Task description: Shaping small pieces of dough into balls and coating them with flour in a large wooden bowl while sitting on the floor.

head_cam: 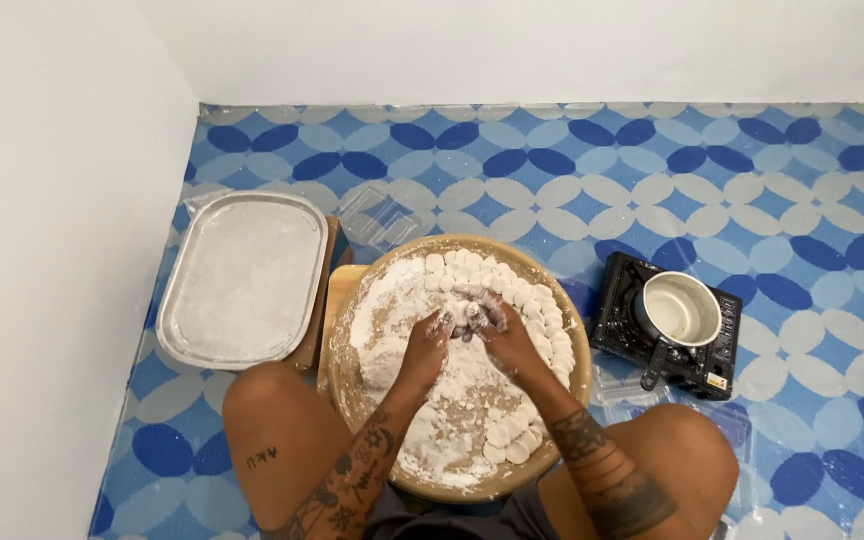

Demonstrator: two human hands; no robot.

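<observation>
Between floury hands (467, 325), unclear dough piece (469, 318)

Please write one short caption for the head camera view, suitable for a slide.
Both hands, left hand and right hand, work dough over a floured round wooden board, beside a metal tray and a pot.

Plain white walls (52, 250) meeting in a corner at the upper left, evenly lit, without harsh shadows. Below, a glossy floor covering (752, 200) patterned with dark blue, light blue and pale grey ovals, speckled white in places and running right up to both walls.
</observation>
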